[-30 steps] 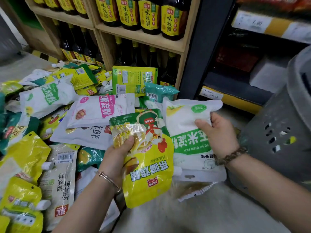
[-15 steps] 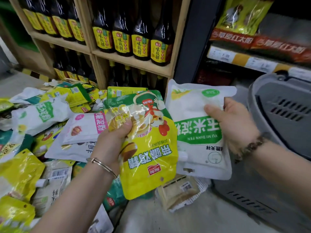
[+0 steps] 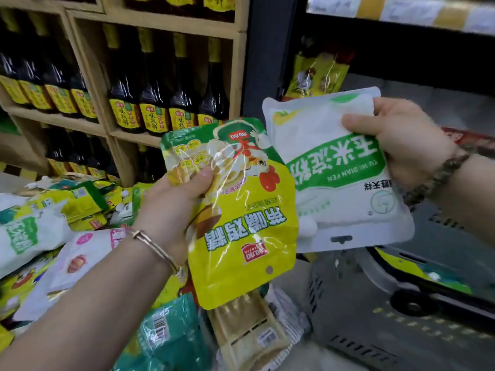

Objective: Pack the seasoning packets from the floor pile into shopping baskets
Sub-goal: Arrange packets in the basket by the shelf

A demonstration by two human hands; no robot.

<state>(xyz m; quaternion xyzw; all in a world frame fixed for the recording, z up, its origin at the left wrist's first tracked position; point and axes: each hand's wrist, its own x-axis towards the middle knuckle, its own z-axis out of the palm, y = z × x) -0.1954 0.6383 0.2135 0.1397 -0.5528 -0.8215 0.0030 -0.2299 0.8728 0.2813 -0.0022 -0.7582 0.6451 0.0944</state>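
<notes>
Moved: both packets have come up and over to the right since half a second back. The view swung with them, so the floor pile (image 3: pixel 53 236) now sits at lower left.
Left: the left hand (image 3: pixel 174 210) has its grip clamped on the yellow chicken packet (image 3: pixel 246 236), thumb on the front, upside down, centre frame.
Right: the right hand (image 3: pixel 401 145) grip pinches the white starch packet (image 3: pixel 334 183) near its upper edge, right of centre, also upside down.
Why like this: one packet per hand looks like two carried in a single trip. My guess is both are headed for the grey basket (image 3: pixel 356 330) at lower right.
Hard to see: the basket is blurred and cut off by the frame, so I can't tell what's inside. The fingers behind both packets are hidden.
Background: dark bottles (image 3: pixel 150 103) on the wooden shelf, upper left.
</notes>
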